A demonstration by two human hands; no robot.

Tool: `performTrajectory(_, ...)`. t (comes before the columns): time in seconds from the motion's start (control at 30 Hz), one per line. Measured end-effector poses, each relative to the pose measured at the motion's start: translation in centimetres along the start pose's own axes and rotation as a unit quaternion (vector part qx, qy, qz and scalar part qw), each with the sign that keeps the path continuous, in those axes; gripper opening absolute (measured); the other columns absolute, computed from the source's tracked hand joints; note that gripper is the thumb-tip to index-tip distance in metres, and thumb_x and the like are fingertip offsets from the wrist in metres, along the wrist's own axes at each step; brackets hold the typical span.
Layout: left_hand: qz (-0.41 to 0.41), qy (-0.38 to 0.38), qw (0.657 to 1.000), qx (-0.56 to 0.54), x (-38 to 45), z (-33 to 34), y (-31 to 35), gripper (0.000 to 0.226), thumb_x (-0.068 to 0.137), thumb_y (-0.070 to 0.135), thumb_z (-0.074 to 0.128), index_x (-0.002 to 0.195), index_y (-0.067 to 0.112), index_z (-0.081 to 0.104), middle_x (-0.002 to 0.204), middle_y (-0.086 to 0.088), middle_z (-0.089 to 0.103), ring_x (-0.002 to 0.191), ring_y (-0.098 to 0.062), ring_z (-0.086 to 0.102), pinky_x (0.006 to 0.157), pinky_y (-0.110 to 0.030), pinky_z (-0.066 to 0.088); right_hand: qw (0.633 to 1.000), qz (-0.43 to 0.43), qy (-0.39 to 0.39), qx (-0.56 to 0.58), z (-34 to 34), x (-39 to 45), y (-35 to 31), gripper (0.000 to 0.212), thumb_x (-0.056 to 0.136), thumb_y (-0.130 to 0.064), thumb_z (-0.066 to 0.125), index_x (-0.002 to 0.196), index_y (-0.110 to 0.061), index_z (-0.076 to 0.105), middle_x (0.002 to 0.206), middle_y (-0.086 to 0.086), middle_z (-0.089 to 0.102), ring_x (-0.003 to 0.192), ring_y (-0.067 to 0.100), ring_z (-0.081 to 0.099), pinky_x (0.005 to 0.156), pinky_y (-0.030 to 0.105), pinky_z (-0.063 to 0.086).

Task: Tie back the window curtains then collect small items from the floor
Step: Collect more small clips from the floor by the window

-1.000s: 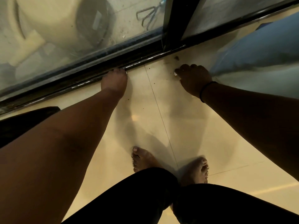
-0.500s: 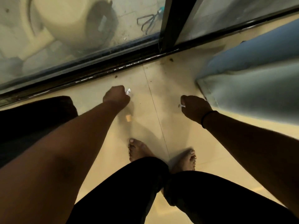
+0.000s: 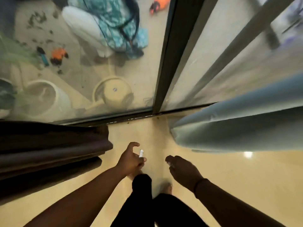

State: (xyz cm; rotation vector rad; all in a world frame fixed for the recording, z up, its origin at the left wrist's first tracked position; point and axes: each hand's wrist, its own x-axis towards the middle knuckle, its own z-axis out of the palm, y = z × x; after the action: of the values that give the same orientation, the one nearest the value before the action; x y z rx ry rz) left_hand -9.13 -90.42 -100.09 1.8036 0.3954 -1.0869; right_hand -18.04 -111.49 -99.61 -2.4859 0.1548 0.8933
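Glossy beige tiled floor, bare feet, dark debris specks by window track.

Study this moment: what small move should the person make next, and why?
Probably bend back down for the dark specks by the window track. The left hand already pinches a small white item; the right hand is curled, perhaps on something too small to tell. Both hang above the floor, and bits remain there.

home, curtains, sliding glass door, tiled floor
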Motion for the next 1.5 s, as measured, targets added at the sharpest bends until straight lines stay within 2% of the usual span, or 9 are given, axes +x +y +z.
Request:
performTrajectory(0.1,0.031,-0.030,0.996,-0.078,-6.5,2.6,5.3,0.041,0.079,-0.007,0.068,0.113,0.007,0.050,0.066,-0.011,0.056,0.056,-0.024,0.059,0.049,-0.025,0.054,0.998,0.003,0.058,0.007,-4.8,-6.1,-1.2,0.029,0.093,-0.024,0.040,0.121,-0.029,0.048,0.113,0.000,0.057,0.103,0.024,0.057,0.085,0.031,0.044)
performTrajectory(0.23,0.076,-0.048,0.991,-0.097,-13.5,7.9,8.5,0.037,0.080,-0.005,0.068,0.106,0.012,0.049,0.067,-0.013,0.061,0.050,-0.023,0.057,0.047,-0.027,0.051,0.989,0.010,0.143,0.030,-9.7,-13.1,0.5,0.028,0.091,-0.019,0.045,0.117,-0.024,0.055,0.110,0.003,0.061,0.103,0.023,0.057,0.081,0.025,0.040)
performTrajectory(0.37,0.117,-0.050,0.988,-0.090,-20.3,17.0,8.8,0.036,0.080,-0.004,0.065,0.107,0.013,0.051,0.078,-0.019,0.062,0.059,-0.026,0.058,0.054,-0.028,0.045,0.970,-0.003,0.232,0.071,-11.6,-22.0,6.0,0.021,0.088,-0.018,0.050,0.107,-0.017,0.060,0.097,0.004,0.068,0.092,0.024,0.062,0.072,0.021,0.036)
performTrajectory(0.47,0.137,-0.054,0.985,-0.091,-25.5,26.2,8.6,0.034,0.079,-0.006,0.066,0.103,0.014,0.052,0.073,-0.016,0.061,0.046,-0.020,0.056,0.046,-0.021,0.041,0.959,0.011,0.266,0.099,-11.4,-31.0,11.6,0.017,0.085,-0.014,0.052,0.100,-0.013,0.060,0.092,0.007,0.068,0.087,0.027,0.062,0.073,0.029,0.041)
performTrajectory(0.6,0.173,-0.130,0.975,-0.044,-31.3,37.5,8.5,0.033,0.080,-0.005,0.067,0.102,0.015,0.053,0.066,-0.007,0.064,0.048,-0.017,0.055,0.044,-0.020,0.041,0.949,0.076,0.280,0.119,-11.3,-42.0,19.3,0.026,0.079,-0.013,0.058,0.105,-0.016,0.061,0.098,0.004,0.068,0.092,0.021,0.062,0.076,0.025,0.041)
performTrajectory(0.77,0.216,-0.201,0.952,0.074,-36.6,50.1,10.2,0.033,0.080,0.003,0.069,0.103,0.020,0.054,0.078,-0.009,0.067,0.059,-0.017,0.059,0.053,-0.025,0.046,0.899,0.180,0.357,0.180,-10.6,-53.3,27.9,0.027,0.080,-0.015,0.061,0.107,-0.018,0.062,0.094,0.002,0.067,0.093,0.020,0.062,0.077,0.024,0.043)
performTrajectory(0.9,0.239,-0.235,0.934,0.124,-38.2,59.4,11.6,0.032,0.081,0.004,0.069,0.105,0.017,0.052,0.084,-0.013,0.065,0.062,-0.019,0.060,0.056,-0.025,0.050,0.864,0.236,0.383,0.225,-10.4,-58.9,34.3,0.025,0.083,-0.017,0.059,0.108,-0.022,0.060,0.090,0.002,0.067,0.085,0.022,0.063,0.071,0.026,0.045)
performTrajectory(1.07,0.246,-0.286,0.915,0.144,-37.8,71.2,11.4,0.032,0.082,0.003,0.069,0.106,0.014,0.050,0.088,-0.013,0.063,0.063,-0.021,0.062,0.060,-0.026,0.054,0.849,0.280,0.399,0.206,-11.4,-64.1,43.3,0.030,0.085,-0.021,0.061,0.115,-0.022,0.059,0.103,0.003,0.068,0.081,0.013,0.053,0.070,0.021,0.039)
performTrajectory(1.5,0.257,-0.342,0.870,0.245,-37.8,96.3,17.2,0.034,0.080,0.006,0.072,0.106,0.013,0.050,0.095,-0.017,0.063,0.067,-0.023,0.065,0.066,-0.034,0.057,0.791,0.399,0.407,0.221,-12.2,-76.9,65.7,0.024,0.089,-0.021,0.054,0.112,-0.025,0.058,0.101,-0.004,0.063,0.096,0.017,0.058,0.079,0.027,0.043)
